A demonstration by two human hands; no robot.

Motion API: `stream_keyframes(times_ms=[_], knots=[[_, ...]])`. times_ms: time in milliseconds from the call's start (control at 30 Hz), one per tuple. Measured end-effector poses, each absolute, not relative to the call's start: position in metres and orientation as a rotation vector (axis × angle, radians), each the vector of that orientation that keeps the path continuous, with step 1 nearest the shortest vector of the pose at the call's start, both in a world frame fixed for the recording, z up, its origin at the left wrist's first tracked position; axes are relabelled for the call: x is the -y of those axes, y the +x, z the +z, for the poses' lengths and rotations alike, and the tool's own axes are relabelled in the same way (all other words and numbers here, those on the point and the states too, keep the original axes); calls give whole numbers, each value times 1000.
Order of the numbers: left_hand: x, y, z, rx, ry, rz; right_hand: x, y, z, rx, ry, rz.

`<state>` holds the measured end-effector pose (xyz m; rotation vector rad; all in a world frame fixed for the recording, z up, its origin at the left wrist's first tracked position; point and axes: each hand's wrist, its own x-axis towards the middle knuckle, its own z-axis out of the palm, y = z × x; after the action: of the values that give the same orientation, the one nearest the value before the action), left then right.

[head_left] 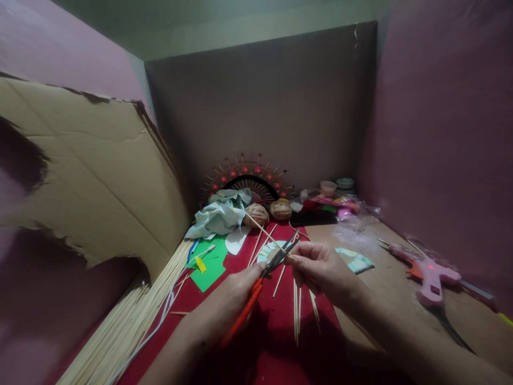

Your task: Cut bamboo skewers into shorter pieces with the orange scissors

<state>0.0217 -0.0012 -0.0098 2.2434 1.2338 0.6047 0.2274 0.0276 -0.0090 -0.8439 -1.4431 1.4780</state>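
1. Scissors point(276, 261) with orange handles sit in our left hand point(234, 294) in the head view; it grips them, though most of its fingers are hidden from us.
2. Our right hand point(320, 267), just right of the scissors, pinches a thin stick point(265, 231) near one end between thumb and fingers.
3. The thin stick slants across the blades of the scissors; we cannot tell whether both blades touch it.
4. Beneath the scissors we have a red cloth point(288, 366), with loose sticks point(296, 315) lying nearer to us.
5. Left of the scissors we see a green sheet point(208, 272), and farther left a long bundle of sticks point(132, 315).
6. Beyond the scissors are twine balls point(256, 215), a crumpled pale cloth point(222, 215) and, farthest, a fan-shaped ornament point(245, 170) with red flowers.
7. Well right of the scissors, past our right hand, we find a pink glue gun point(435, 275).
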Motion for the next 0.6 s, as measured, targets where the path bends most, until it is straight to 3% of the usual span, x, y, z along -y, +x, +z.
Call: stream_keyframes(times_ms=[333, 600], knots=[[1, 16, -6, -1270, 2382, 474, -28, 227, -8, 1370, -817, 1548], [-9, -2, -4, -1222, 2396, 595, -40, 233, -12, 1170, -713, 1725]])
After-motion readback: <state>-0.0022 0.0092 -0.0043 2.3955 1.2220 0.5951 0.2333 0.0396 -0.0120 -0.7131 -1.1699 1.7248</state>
